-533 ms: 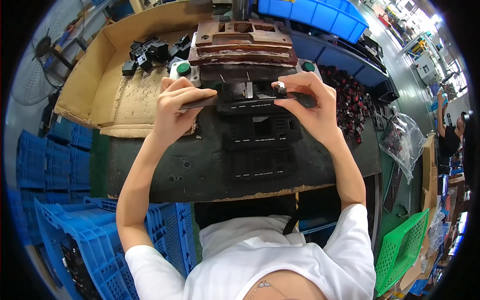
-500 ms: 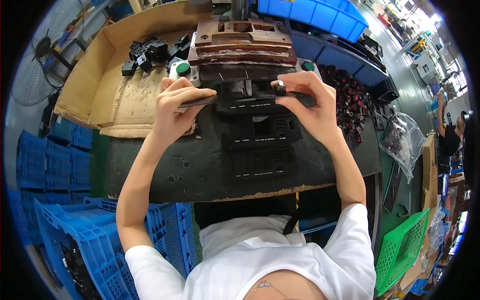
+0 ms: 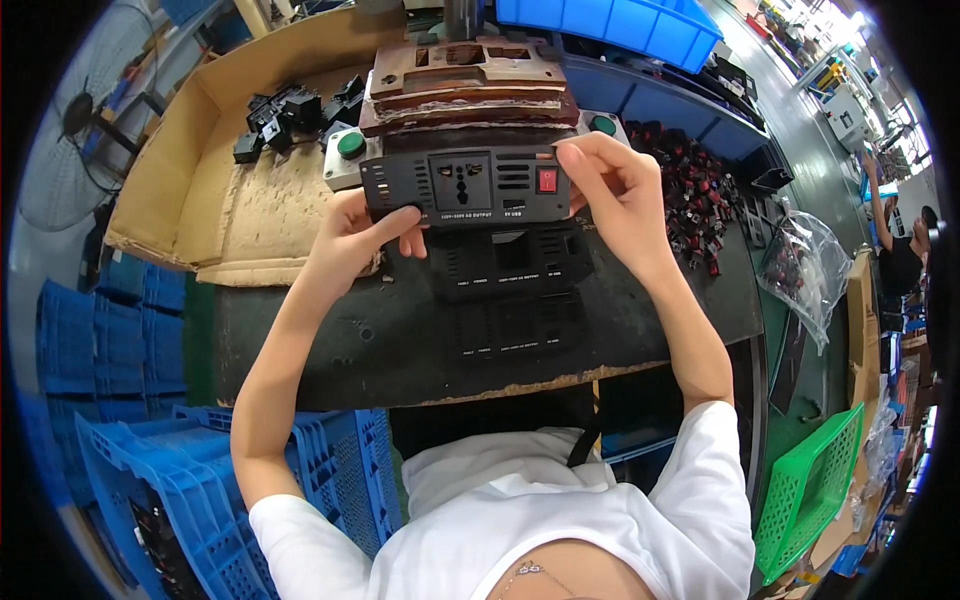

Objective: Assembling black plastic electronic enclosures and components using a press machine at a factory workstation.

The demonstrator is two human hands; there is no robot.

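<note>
Clearly held up for a look at its face: black rectangular plastic front panel with a socket opening and a red rocker switch [image 3: 465, 186], lifted off the bench and turned flat toward the camera, just in front of the rusty brown stacked metal press fixture [image 3: 467, 82]. Gripped at both short ends, probably so that the printed face and the fitted switch stayed uncovered. Left hand [image 3: 352, 240] curled around the panel's left end, thumb lying across the lower front edge, remaining fingers tucked behind and out of sight, so closed on the part rather than slack. Right hand [image 3: 620, 195] pinched on the right end, fingertips [image 3: 572, 153] bent over the top corner, thumb underneath, other fingers loosely folded. Directly below, flat on the dark worn workbench top [image 3: 300, 350], two more black panels of the same kind [image 3: 510, 295], one beneath the other, seemingly laid out in a row within easy reach. Off to the right, a heap of small red and black switches [image 3: 690, 205]; to the left, an open brown cardboard tray [image 3: 190, 190] with a few black parts.
</note>
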